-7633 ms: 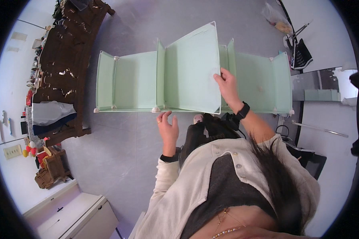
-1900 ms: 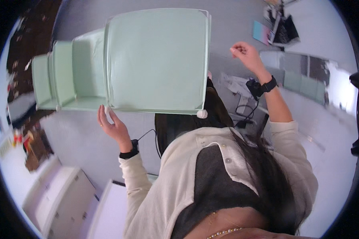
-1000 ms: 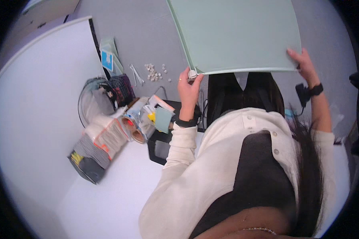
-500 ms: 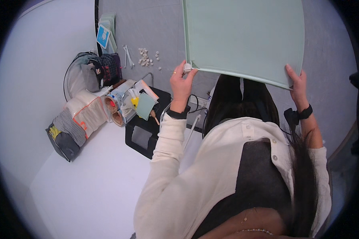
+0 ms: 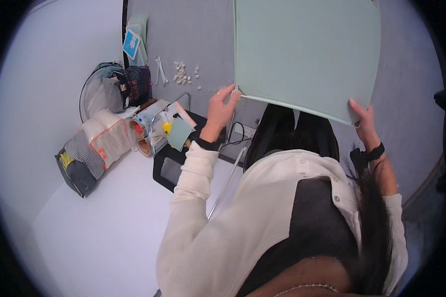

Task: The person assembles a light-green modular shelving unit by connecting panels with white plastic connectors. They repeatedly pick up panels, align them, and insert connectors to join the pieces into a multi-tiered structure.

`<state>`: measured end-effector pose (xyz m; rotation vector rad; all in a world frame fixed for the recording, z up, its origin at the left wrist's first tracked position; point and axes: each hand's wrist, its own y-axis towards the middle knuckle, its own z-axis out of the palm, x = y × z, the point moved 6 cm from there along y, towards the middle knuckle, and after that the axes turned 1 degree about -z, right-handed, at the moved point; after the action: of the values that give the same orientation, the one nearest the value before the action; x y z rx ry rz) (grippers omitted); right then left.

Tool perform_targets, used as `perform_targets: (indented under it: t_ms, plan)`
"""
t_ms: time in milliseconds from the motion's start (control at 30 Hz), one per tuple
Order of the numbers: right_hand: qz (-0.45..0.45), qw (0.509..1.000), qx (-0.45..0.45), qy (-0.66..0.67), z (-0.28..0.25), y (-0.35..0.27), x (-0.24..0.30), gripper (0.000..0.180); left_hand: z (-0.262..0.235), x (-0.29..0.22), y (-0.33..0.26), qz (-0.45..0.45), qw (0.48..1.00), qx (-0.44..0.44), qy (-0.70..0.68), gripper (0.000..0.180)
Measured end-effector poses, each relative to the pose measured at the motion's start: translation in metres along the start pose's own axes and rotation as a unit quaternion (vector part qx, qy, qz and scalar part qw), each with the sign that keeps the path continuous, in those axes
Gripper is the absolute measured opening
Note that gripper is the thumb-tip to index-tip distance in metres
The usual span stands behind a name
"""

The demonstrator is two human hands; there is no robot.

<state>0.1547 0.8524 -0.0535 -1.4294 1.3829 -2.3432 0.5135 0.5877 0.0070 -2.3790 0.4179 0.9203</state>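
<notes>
Rods (image 5: 160, 71) and small white pieces (image 5: 182, 74) lie left of the green panel (image 5: 307, 54).

The left hand (image 5: 222, 111) holds the near left corner of a pale green panel (image 5: 307, 54), and the right hand (image 5: 364, 120) grips its near right corner. Far on the left, small white pieces (image 5: 180, 72) lie on the grey floor (image 5: 198, 29), beside some thin white rods (image 5: 159, 70).
</notes>
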Motion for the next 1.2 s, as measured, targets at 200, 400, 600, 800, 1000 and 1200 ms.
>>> perform_targets:
  t_ms: [200,400,600,800,1000,1200]
  plan:
    - [0.058,0.982,0.05,0.174,-0.021,0.026,0.0,0.045,0.023,0.004,0.047,-0.148,0.89,0.029,-0.43,0.076]
    - [0.029,0.994,0.008,0.104,-0.006,0.037,0.004,0.056,0.039,-0.01,0.055,-0.166,0.906,0.117,-0.371,0.071]
    - [0.043,0.995,-0.07,0.049,0.003,0.026,0.014,0.053,0.042,-0.002,0.049,-0.215,0.908,0.112,-0.341,0.069]
    - [0.076,0.994,-0.05,0.063,-0.001,0.029,0.006,0.05,0.051,0.027,0.047,-0.197,0.915,0.136,-0.325,0.07]
    - [0.06,0.998,0.022,0.0,-0.015,0.036,-0.007,0.05,0.043,0.034,0.048,-0.263,0.902,0.144,-0.312,0.076]
    - [-0.123,0.987,0.101,-0.012,-0.044,0.108,0.113,0.049,-0.041,-0.023,0.192,-0.142,0.951,0.171,-0.213,0.078]
